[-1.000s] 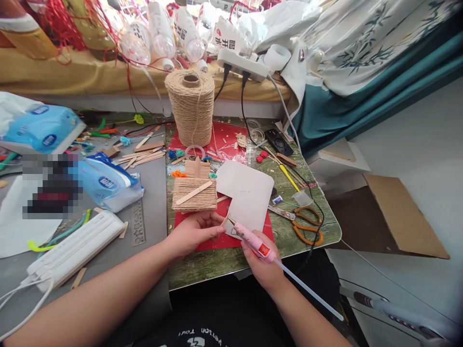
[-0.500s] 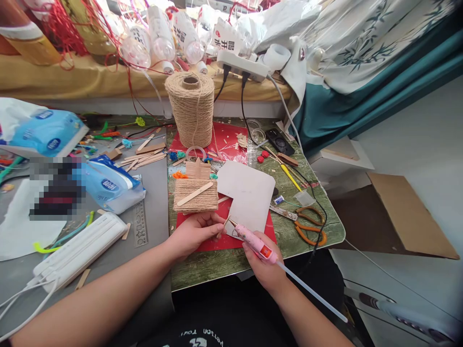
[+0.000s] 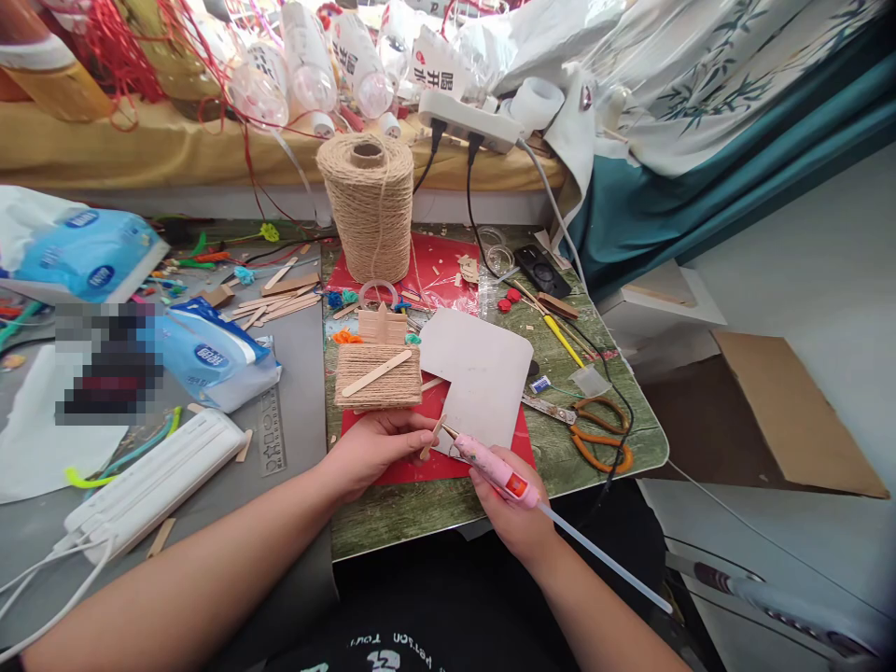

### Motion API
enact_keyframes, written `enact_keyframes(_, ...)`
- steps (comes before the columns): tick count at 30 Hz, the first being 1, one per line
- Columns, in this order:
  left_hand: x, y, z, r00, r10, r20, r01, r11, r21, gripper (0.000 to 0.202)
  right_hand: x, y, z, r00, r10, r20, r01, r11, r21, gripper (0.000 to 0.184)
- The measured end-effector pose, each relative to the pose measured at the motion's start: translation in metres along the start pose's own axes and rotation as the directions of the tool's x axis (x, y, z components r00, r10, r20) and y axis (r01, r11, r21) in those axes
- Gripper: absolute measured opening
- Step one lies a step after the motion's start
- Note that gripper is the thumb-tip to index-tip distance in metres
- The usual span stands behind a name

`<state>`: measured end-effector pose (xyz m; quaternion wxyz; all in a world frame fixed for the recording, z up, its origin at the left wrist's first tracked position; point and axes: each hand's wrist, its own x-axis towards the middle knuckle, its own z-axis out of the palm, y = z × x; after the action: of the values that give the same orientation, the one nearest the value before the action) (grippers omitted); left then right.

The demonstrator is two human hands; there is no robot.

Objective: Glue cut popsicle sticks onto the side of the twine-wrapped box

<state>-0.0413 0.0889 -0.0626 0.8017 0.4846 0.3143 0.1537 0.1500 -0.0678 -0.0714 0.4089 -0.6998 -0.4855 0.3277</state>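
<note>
Between its thumb and fingers my left hand (image 3: 384,450) pinches a short wooden craft stick (image 3: 433,439). A pink hot glue gun (image 3: 494,469) is gripped in my right hand (image 3: 522,518), its metal tip right beside the stick; whether they touch I cannot tell. A clear glue stick (image 3: 609,567) pokes out of the gun's back end. Just beyond my left hand lies a twine-wrapped block (image 3: 364,390) with another craft stick (image 3: 376,373) resting diagonally on it. White cardboard (image 3: 483,364) with a cut-out corner lies beneath the glue gun's tip, on a red sheet (image 3: 402,472).
A large twine spool (image 3: 368,215) stands behind the block. Orange-handled scissors (image 3: 595,434) and a yellow-handled tool (image 3: 562,340) lie to the right. Loose craft sticks (image 3: 284,306), tissue packs (image 3: 210,359) and a white power strip (image 3: 158,481) are on the left.
The craft stick in my left hand has turned, so more of its flat side shows beside the glue gun tip. My right hand has hardly moved.
</note>
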Motion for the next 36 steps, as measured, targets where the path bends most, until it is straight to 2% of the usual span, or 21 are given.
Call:
enact_keyframes(5, 0.0003, -0.0023, -0.0009, 1.0, -0.009, -0.017, 0.008, 0.999, -0.041, 0.028, 0.0009, -0.0022, -0.0005, 1.0, 0.0, -0.003, 0.0, 1.0, -0.019, 0.021)
enact_keyframes(14, 0.0003, -0.0033, -0.0026, 0.999, -0.008, -0.035, 0.009, 1.0, 0.023, 0.029, -0.0012, 0.0022, 0.0013, 0.994, -0.067, -0.084, 0.063, 0.997, -0.046, 0.015)
enact_keyframes(21, 0.0014, -0.0025, -0.0025, 0.999, -0.024, -0.044, 0.024, 1.0, 0.005, 0.031, -0.0001, 0.0015, -0.0006, 0.998, -0.065, -0.025, 0.065, 0.998, -0.008, 0.015)
enact_keyframes(36, 0.0011, -0.0009, -0.0018, 0.999, -0.02, -0.037, 0.019, 0.999, -0.032, 0.03, 0.0006, -0.0033, -0.0013, 0.998, 0.025, 0.058, -0.025, 1.0, 0.001, 0.02)
